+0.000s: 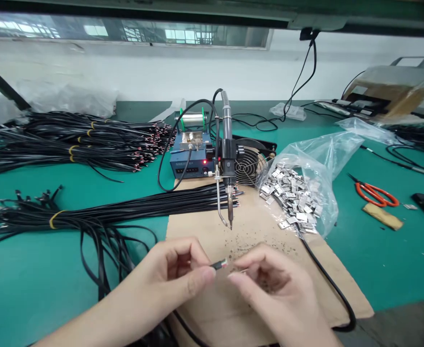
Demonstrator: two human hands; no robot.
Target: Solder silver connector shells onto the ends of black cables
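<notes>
Left hand (178,280) pinches cable (218,264); right hand (282,284) curls nearly closed, hold unclear. Iron (228,166) at twelve o'clock could burn straying fingers.

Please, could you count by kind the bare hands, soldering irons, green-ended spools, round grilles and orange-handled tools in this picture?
Left hand, right hand: 2
Soldering iron: 1
Green-ended spool: 1
Round grille: 1
Orange-handled tool: 1
Total: 6
</notes>
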